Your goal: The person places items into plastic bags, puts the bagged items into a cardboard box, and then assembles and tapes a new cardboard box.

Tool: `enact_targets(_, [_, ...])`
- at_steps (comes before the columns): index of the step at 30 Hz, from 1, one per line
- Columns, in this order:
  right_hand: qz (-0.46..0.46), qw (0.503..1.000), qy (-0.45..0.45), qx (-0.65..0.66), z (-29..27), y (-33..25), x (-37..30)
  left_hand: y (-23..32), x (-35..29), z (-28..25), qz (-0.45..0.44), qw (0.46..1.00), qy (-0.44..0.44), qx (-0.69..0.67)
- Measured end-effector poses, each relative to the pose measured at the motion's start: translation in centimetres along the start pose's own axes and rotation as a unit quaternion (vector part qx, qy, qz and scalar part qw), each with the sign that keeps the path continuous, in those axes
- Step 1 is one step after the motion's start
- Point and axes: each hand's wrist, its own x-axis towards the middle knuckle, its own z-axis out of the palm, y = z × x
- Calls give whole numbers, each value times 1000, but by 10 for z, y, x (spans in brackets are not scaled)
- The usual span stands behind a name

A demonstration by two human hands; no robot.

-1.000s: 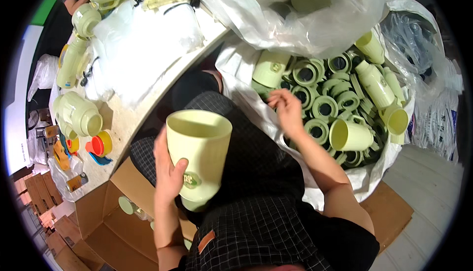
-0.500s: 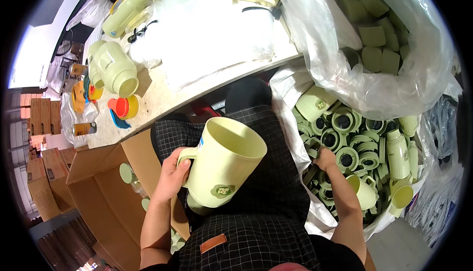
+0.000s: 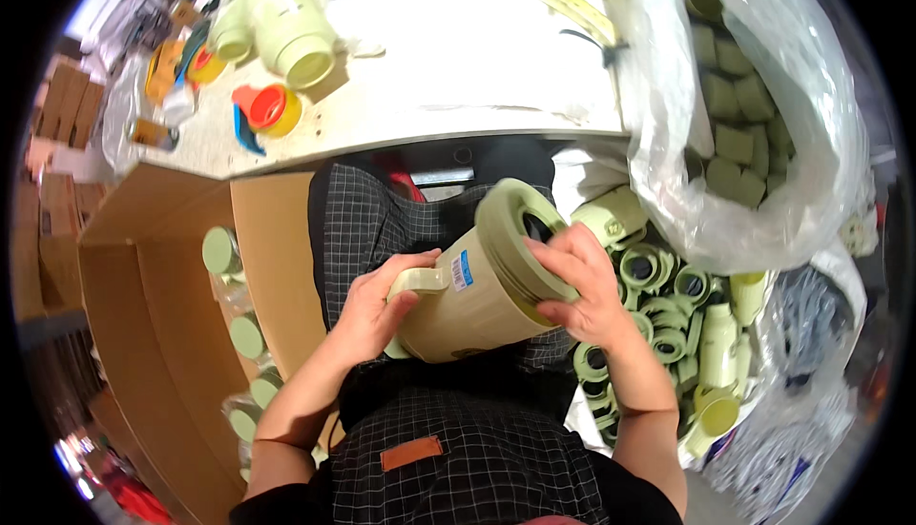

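Observation:
Above my lap, a pale green plastic jug (image 3: 458,320) lies tilted, its mouth toward the upper right. My left hand (image 3: 372,308) is closed round its handle, and a small blue-and-white label (image 3: 462,271) shows beside that handle. A green ring-shaped lid (image 3: 501,229) with a dark centre covers the mouth. The fingers and thumb of my right hand (image 3: 590,282) grip the lid's right side. Whether it is fully seated I cannot tell.
To my right, a white sack holds several green ring lids (image 3: 644,263) and bottles (image 3: 718,344); beyond is a clear plastic bag (image 3: 658,134) of green parts. An open carton (image 3: 162,287) with green-capped containers stands left. Across the table (image 3: 420,120) are jugs (image 3: 291,34) and a red-and-yellow item (image 3: 272,108).
My right hand has come out of the sack with a ring lid and brought it onto the jug's mouth. The jug has tipped over to the right. The view has shifted.

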Motion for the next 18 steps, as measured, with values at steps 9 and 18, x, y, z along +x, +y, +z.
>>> enact_targets(9, [29,999,8,-19,20,-24,-23,-4,-19,-3,-53,998,12,-28])
enact_targets(18, [225,974,-14,23,19,-28,16,11,-35,30,-1,989,84,124])
